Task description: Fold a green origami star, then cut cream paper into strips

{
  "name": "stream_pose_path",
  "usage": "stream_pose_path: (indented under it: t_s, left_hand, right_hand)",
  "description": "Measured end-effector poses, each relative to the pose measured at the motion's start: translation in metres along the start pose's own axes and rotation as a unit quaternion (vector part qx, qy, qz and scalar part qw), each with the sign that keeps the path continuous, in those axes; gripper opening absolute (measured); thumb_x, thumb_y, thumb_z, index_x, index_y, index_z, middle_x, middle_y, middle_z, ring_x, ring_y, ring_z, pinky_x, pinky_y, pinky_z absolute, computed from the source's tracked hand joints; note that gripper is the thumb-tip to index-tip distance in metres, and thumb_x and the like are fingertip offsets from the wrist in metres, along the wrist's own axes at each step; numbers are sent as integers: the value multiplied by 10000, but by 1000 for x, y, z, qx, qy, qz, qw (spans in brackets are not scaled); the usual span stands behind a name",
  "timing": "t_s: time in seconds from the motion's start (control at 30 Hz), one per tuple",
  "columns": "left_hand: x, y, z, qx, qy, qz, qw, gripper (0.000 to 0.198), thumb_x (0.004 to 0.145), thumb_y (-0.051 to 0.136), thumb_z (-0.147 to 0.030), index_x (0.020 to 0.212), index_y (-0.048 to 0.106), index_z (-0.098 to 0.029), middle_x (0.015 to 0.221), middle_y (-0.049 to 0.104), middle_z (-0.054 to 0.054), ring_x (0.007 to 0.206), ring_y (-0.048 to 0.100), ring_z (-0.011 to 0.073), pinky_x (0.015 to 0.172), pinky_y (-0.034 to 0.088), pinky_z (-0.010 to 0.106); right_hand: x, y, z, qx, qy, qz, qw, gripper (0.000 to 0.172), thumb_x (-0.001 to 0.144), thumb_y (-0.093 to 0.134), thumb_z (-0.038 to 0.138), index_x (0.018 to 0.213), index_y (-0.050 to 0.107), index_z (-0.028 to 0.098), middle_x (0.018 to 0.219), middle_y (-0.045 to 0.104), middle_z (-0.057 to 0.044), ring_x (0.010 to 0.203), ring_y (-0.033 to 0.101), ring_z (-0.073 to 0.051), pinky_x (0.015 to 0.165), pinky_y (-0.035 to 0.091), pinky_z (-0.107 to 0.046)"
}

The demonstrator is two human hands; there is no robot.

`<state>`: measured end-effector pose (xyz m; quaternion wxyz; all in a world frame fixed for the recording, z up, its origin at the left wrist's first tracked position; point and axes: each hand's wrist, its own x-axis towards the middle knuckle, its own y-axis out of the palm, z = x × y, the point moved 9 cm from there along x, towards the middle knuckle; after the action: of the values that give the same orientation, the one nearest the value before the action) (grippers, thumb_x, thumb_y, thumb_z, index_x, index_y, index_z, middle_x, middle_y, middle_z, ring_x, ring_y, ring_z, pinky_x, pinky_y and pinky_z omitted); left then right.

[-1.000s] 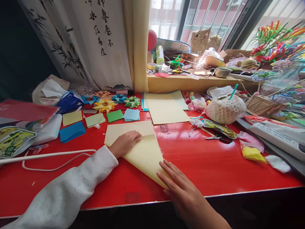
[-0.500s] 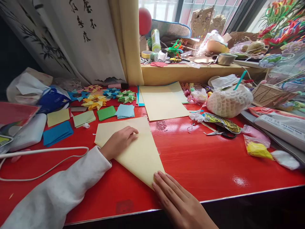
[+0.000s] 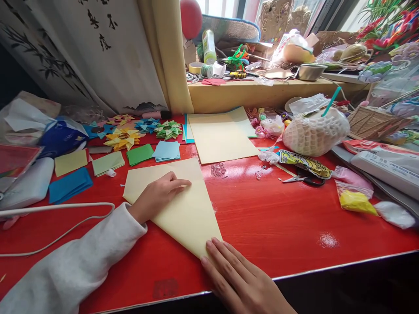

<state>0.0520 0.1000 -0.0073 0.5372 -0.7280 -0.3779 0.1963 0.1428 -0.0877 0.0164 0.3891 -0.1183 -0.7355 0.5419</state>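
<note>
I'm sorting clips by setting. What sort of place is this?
Probably a home craft corner by a window: the nearer cream sheet, pointed paper stars and scissors all lie on a red table.

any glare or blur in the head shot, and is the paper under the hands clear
Head view, right: glare spot on the red tabletop; head view, top: window washed out; head view, upper right: colourful flowers smeared; head view, lower centre: cream paper has clear edges.

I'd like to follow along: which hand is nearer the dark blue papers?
Left: the left hand is right of the dark blue papers; the right hand is farther right.
</note>
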Motion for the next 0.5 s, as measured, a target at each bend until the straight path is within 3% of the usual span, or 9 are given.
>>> stream_pose_path:
  t_s: [0.5]
  left_hand:
    - [1, 2, 2, -3, -5, -3, 1000, 281, 847, 389, -278, 1072, 553, -320, 819, 466, -2, 699, 491, 106, 658, 391, 219]
  right_hand:
    - [-4, 4, 9, -46, 2, -15, 999, 413, 818, 456, 379, 1099, 562, 95, 1143, 560, -95, 1081, 493, -237, 868, 475, -276]
